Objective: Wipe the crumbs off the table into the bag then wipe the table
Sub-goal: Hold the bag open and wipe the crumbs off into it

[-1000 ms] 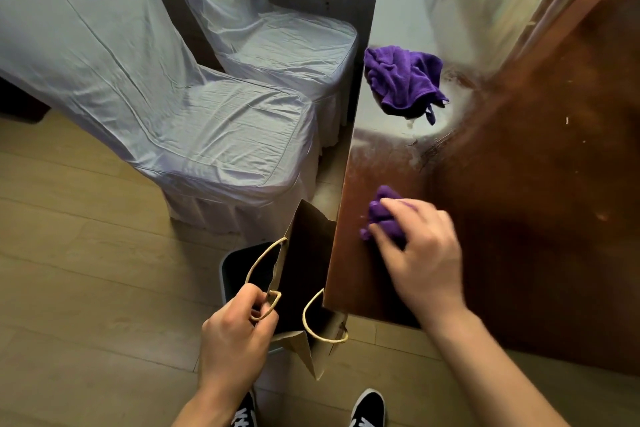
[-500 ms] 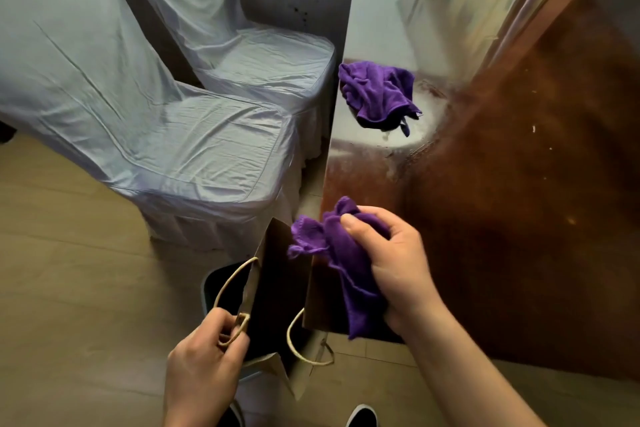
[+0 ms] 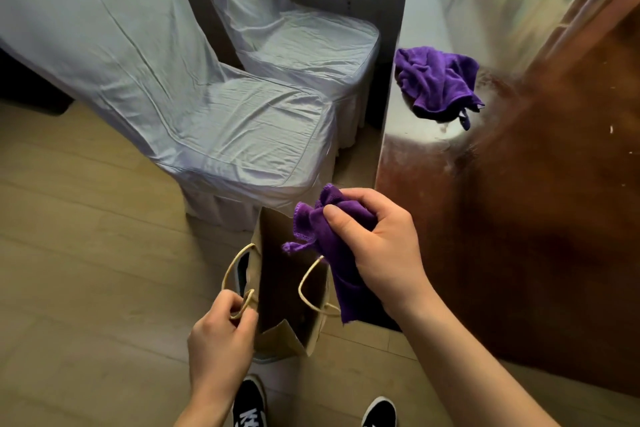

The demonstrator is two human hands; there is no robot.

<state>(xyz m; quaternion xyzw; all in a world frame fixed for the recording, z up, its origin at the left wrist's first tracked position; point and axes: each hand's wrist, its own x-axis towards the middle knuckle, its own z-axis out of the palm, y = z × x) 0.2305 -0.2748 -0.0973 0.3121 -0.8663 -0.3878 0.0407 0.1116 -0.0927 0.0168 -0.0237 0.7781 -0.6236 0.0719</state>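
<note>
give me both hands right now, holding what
Left hand: pinches the near rope handle of the paper bag.
Right hand: grips a purple cloth over the bag's mouth.

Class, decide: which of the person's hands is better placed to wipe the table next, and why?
Probably the right hand: it grips a purple cloth just beside the table edge, while the left hand is busy holding the paper bag.

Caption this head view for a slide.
Right hand holds purple cloth over brown paper bag; left hand grips its rope handle.
</note>
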